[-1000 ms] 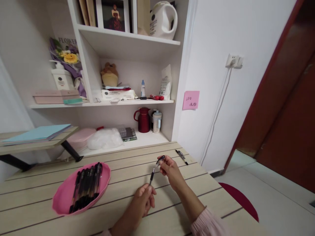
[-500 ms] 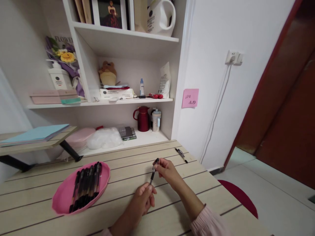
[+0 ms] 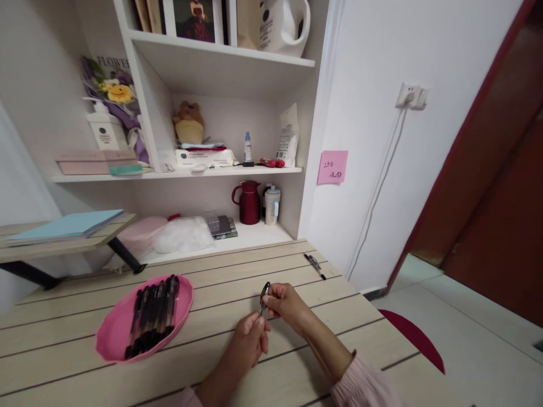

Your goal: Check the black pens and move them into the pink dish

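One pink tray [image 3: 111,340], two hands, one held pen [image 3: 263,297], two loose pens [image 3: 314,265]

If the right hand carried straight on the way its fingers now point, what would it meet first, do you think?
Probably the left hand: the right hand points left at the black pen both hands pinch. Past that lies the pink tray, though depth is unclear.

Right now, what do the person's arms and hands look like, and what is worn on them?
Both hands are bare, with no gloves, rings or watch visible. The right hand leads back to a light pink sleeve with a gathered cuff. The left hand has a bare forearm.
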Motion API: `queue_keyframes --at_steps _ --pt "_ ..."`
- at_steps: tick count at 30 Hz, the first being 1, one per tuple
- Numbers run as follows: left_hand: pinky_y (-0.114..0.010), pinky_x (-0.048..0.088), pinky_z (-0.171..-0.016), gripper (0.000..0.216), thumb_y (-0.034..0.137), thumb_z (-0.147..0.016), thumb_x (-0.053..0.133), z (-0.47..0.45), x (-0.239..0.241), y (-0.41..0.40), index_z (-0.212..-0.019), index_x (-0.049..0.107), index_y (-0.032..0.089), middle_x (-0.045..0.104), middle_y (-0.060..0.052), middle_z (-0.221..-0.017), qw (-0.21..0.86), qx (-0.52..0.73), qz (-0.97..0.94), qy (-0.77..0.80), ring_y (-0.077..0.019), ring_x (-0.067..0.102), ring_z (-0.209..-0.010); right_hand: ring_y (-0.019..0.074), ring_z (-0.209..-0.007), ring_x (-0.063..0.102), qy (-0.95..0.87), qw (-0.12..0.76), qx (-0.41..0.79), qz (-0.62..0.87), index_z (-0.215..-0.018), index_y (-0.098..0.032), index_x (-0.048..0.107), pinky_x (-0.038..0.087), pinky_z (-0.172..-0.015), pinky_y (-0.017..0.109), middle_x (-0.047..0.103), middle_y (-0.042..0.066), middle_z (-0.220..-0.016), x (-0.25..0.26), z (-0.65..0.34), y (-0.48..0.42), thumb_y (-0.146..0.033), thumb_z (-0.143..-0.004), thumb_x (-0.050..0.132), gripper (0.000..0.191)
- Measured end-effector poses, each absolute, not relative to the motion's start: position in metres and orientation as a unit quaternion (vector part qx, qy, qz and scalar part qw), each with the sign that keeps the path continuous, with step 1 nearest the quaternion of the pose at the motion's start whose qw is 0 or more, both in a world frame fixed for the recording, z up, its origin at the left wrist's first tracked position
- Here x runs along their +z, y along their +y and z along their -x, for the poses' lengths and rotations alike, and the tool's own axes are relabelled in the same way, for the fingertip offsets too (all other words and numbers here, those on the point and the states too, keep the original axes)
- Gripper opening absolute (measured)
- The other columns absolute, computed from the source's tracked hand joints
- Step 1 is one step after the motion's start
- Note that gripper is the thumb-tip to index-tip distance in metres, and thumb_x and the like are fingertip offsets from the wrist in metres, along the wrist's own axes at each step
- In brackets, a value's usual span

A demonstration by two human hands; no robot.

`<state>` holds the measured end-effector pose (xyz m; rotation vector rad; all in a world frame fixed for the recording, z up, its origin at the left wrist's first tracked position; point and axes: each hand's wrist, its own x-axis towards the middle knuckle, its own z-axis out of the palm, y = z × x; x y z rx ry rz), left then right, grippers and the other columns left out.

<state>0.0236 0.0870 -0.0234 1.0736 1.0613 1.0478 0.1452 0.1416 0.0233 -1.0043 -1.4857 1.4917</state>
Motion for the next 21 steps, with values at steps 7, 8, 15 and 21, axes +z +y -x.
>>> queue_keyframes --at_steps 7,8,15,21 --pt "-0.016 0.007 -0.03 0.04 0.057 -0.073 0.048 -0.023 -0.016 0.083 -0.082 0.048 0.019 0.052 0.007 -0.045 0.63 0.507 -0.385 0.444 -0.0007 0.02 -0.024 0.0077 -0.043 0.042 -0.629 0.381 0.546 0.402 -0.052 -0.017 0.048 0.029 -0.044 0.021 0.047 -0.004 -0.045 0.017 -0.136 0.136 -0.046 -0.065 0.061 0.034" --pt "-0.017 0.007 -0.031 0.041 0.059 -0.073 0.047 -0.023 -0.015 0.082 -0.084 0.048 0.019 0.052 0.006 -0.046 0.633 0.522 -0.365 0.44 -0.0009 0.021 -0.025 0.0084 -0.046 0.044 -0.65 0.388 0.506 0.414 -0.052 -0.016 0.049 0.031 -0.046 0.021 0.049 -0.003 -0.049 0.014 -0.133 0.134 -0.044 -0.063 0.062 0.033" --pt "-0.019 0.026 -0.039 0.057 0.07 -0.07 0.04 -0.012 -0.012 0.084 -0.084 0.053 0.016 0.056 0.0 -0.058 0.704 0.595 -0.226 0.316 -0.0085 0.046 -0.043 0.0106 -0.044 0.047 -0.678 0.456 0.346 0.462 -0.061 -0.019 0.052 0.035 -0.042 0.022 0.053 -0.001 -0.057 0.029 -0.106 0.122 -0.039 -0.07 0.054 0.023" --pt "-0.028 0.039 -0.059 0.048 0.061 -0.073 0.047 -0.006 -0.014 0.089 -0.086 0.056 0.015 0.062 -0.005 -0.068 0.731 0.609 -0.154 0.265 -0.0167 0.056 -0.06 0.0089 -0.04 0.047 -0.686 0.415 0.437 0.407 -0.062 -0.017 0.052 0.035 -0.039 0.018 0.052 -0.005 -0.047 0.081 -0.036 0.133 -0.029 -0.07 0.055 0.015"
